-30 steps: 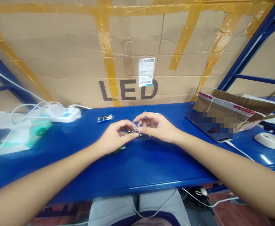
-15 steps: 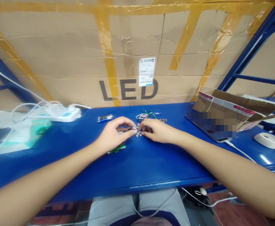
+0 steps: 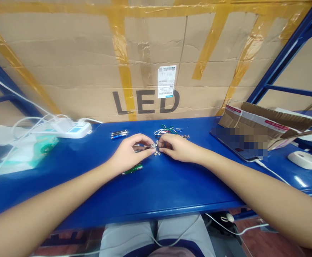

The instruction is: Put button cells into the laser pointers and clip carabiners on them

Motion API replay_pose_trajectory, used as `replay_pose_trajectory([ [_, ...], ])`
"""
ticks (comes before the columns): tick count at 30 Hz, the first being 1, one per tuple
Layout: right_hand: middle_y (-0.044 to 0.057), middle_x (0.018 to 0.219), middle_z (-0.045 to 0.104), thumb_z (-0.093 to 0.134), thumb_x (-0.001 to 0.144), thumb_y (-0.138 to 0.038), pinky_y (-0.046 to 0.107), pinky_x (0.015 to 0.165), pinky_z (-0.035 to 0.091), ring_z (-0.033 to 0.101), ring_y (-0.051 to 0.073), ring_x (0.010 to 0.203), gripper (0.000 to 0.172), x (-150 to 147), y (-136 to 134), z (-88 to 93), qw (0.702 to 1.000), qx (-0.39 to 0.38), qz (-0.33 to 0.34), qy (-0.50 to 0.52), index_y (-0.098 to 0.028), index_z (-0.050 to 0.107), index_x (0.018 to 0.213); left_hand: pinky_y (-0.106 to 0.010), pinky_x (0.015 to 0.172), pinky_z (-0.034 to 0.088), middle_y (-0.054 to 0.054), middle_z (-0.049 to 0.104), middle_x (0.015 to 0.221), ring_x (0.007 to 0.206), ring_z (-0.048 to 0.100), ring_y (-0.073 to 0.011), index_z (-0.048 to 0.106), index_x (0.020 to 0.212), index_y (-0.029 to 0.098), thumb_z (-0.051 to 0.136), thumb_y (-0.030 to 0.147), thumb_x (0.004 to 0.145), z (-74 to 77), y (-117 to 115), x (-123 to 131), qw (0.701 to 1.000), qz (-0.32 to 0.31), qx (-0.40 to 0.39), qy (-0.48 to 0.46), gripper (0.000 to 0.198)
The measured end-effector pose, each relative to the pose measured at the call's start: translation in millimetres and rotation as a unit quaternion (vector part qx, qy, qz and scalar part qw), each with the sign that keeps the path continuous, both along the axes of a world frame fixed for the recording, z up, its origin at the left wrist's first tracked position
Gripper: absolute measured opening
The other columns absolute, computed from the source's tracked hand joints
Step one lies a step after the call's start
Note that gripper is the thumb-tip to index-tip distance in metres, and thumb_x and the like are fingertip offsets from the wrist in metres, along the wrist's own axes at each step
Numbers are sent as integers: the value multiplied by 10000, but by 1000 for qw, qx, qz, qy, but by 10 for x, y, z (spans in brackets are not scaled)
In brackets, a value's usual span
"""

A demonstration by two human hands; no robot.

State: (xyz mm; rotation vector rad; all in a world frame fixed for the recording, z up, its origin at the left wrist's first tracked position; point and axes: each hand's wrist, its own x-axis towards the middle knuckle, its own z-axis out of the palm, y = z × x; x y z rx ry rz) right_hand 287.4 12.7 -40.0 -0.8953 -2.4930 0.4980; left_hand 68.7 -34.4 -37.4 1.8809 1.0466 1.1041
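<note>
Between the thumb and fingers of my left hand [image 3: 131, 151] is a small metal tube [image 3: 152, 145], like a mini flashlight, with its round silver end facing right. My right hand [image 3: 177, 147] is closed in a pinch just right of it; what its fingertips hold, if anything, is too small to name. Several small round silver pieces [image 3: 156, 153], like button cells, lie on the table between the hands. A green mini flashlight [image 3: 134, 169] lies under my left hand, partly hidden by it. Blue and silver mini flashlights [image 3: 119, 134] lie behind that hand.
Coloured carabiners [image 3: 169, 130] and small metal parts [image 3: 185, 136] lie behind my right hand on the blue table [image 3: 156, 192]. A power strip [image 3: 78, 130] and green packet [image 3: 42, 151] are left. A phone [image 3: 233, 144], open cardboard box [image 3: 262, 123] and white mouse [image 3: 306, 160] stand right.
My right hand's fingertips have drawn slightly right and closed together, away from the silver pieces. The left hand stays almost in place, still around the tube.
</note>
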Motion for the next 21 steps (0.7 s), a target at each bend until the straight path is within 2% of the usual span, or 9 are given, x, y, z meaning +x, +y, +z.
replay_pose_trajectory([
  [2, 51, 869, 687, 604, 849, -124, 328, 756, 497, 624, 166, 774, 60, -14, -11, 7, 999, -26, -12, 40, -173, 620, 880, -344, 855, 571, -66, 690, 975, 944, 655, -200, 691, 906, 168, 765, 349, 777, -5, 5, -2, 1000, 5, -5, 3, 235],
  [4, 42, 834, 683, 614, 851, -164, 327, 737, 525, 638, 158, 751, 35, -30, -22, 16, 990, -87, -23, 110, -173, 614, 885, -334, 820, 575, -67, 694, 964, 936, 659, -205, 693, 901, 168, 765, 356, 775, -6, 9, -5, 1000, 15, -5, 10, 237],
  [8, 5, 744, 651, 704, 817, -274, 293, 637, 561, 634, 130, 664, 149, -52, -35, 49, 939, -238, -3, 250, -167, 626, 886, -324, 776, 574, -69, 701, 947, 908, 665, -207, 701, 897, 168, 763, 371, 774, -5, 16, -12, 999, 30, 5, 28, 246],
  [11, 4, 744, 676, 777, 769, -341, 296, 670, 580, 645, 115, 652, 248, -59, -43, 77, 903, -304, 17, 305, -153, 668, 890, -315, 748, 571, -69, 704, 931, 885, 666, -203, 701, 898, 165, 758, 365, 777, -10, 18, -13, 999, 33, 9, 34, 240],
  [15, 10, 775, 702, 828, 728, -355, 301, 701, 590, 667, 121, 682, 321, -76, -72, 108, 876, -338, 23, 342, -156, 685, 935, -304, 720, 571, -69, 702, 928, 879, 664, -204, 698, 889, 165, 757, 371, 775, -12, 14, -9, 998, 38, 19, 37, 243],
  [21, 2, 768, 682, 772, 807, -370, 272, 656, 582, 654, 110, 662, 243, -93, -124, 126, 889, -318, 74, 320, -162, 689, 904, -307, 759, 584, -67, 697, 926, 896, 659, -199, 696, 886, 169, 748, 375, 788, 11, -12, 1, 999, 23, 33, 35, 234],
])
